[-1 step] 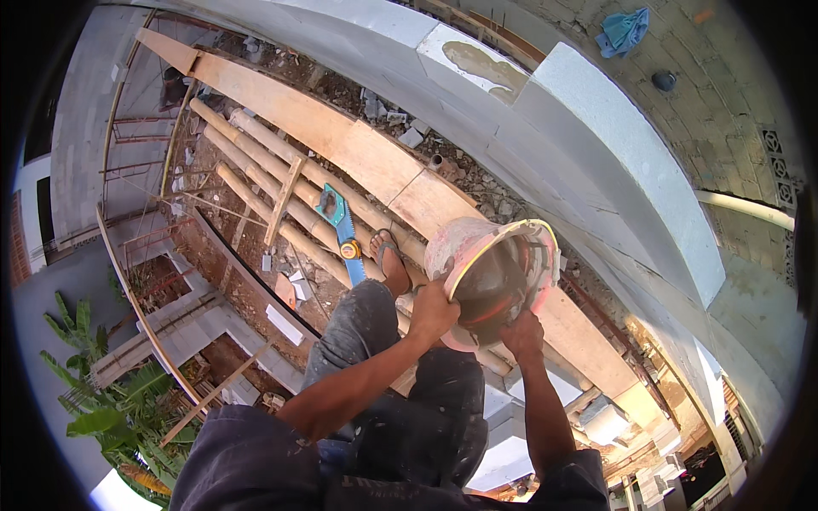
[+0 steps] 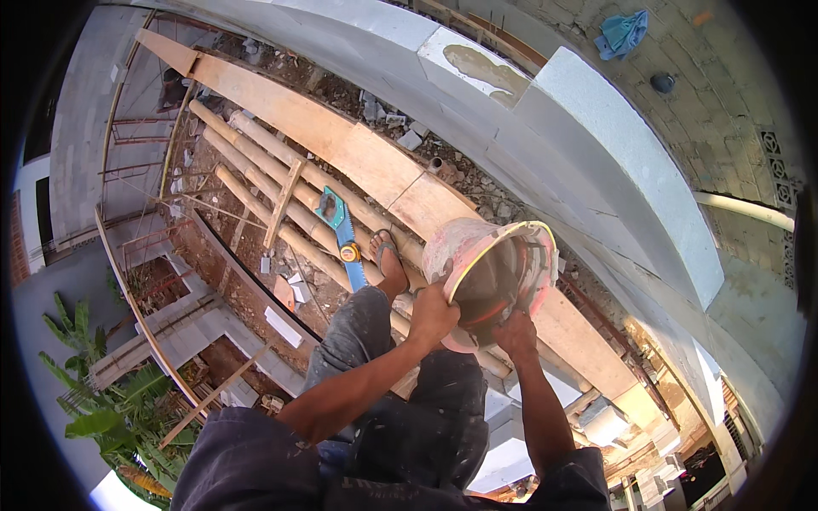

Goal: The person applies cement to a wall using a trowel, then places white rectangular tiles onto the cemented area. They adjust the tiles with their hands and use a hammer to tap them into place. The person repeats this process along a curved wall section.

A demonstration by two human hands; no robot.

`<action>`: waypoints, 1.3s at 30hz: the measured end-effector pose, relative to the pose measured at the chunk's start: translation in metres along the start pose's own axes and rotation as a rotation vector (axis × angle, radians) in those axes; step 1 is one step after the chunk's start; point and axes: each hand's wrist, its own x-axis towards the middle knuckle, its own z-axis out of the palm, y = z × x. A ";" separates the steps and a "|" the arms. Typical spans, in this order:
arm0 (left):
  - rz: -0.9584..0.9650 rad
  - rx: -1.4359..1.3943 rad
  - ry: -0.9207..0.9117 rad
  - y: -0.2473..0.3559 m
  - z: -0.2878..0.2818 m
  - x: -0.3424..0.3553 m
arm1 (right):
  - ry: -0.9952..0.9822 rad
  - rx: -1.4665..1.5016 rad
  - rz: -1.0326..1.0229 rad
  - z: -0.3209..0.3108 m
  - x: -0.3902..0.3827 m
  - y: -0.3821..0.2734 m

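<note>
A pinkish, mortar-smeared bucket [image 2: 447, 243] with a yellow-edged rim is tilted, its mouth turned toward me. Grey wet mortar [image 2: 486, 294] lies inside. My left hand [image 2: 434, 317] is closed on the bucket's left rim. At the near right rim, my right hand [image 2: 516, 334] has its fingers curled into the mouth; whatever they hold is hidden. An orange-red streak shows in the mortar above that hand, too small to identify. My sandalled foot [image 2: 388, 264] rests on bamboo poles [image 2: 294, 198] left of the bucket.
A handsaw [image 2: 342, 228] with a teal handle lies across the poles, a yellow tape measure [image 2: 349, 251] on its blade. Long planks [image 2: 281, 104] run beside a grey block wall [image 2: 588, 162] at right. Rubble and ground show below the poles. A blue cloth [image 2: 622, 34] lies beyond the wall.
My right hand has shifted slightly left and further into the bucket's mouth. The bucket and my left hand stay almost in place.
</note>
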 end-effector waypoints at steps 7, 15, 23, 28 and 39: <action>0.069 -0.018 0.106 -0.043 -0.049 0.028 | -0.155 0.039 -0.295 -0.017 -0.004 -0.065; -0.226 -0.640 0.073 -0.044 -0.142 0.069 | -0.368 0.063 -0.289 -0.048 0.012 -0.125; -0.281 -0.881 0.134 -0.036 -0.221 0.127 | -0.439 0.260 -0.160 -0.140 0.033 -0.204; -0.273 -1.030 0.278 -0.083 -0.245 0.167 | -0.347 0.644 -0.334 -0.216 0.060 -0.260; -0.437 -0.898 0.573 -0.193 -0.290 0.169 | 0.783 -0.452 -0.237 -0.227 0.227 -0.329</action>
